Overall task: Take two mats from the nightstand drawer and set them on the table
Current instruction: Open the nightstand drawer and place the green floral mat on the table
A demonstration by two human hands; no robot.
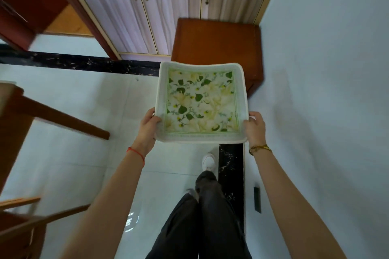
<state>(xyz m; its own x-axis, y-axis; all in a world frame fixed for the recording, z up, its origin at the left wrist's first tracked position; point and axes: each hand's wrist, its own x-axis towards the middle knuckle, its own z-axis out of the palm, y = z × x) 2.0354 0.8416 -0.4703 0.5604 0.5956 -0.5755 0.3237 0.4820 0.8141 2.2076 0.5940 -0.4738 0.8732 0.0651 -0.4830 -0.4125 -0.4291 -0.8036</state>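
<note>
A square white mat (201, 102) with green leaves and pale yellow flowers is held flat in the air in front of me. My left hand (148, 127) grips its near left corner. My right hand (254, 128) grips its near right corner. I cannot tell whether a second mat lies under it. The brown wooden nightstand (216, 42) stands just beyond the mat, against the wall; no open drawer shows on it. At the left edge is part of a brown wooden table (12, 109).
A wardrobe with pale doors (160, 6) stands behind the nightstand. A white wall (326, 69) runs along the right. The floor has white tiles with black marble strips (230, 174). My legs and a white shoe (208, 162) are below. Wooden chair parts (21, 216) sit at lower left.
</note>
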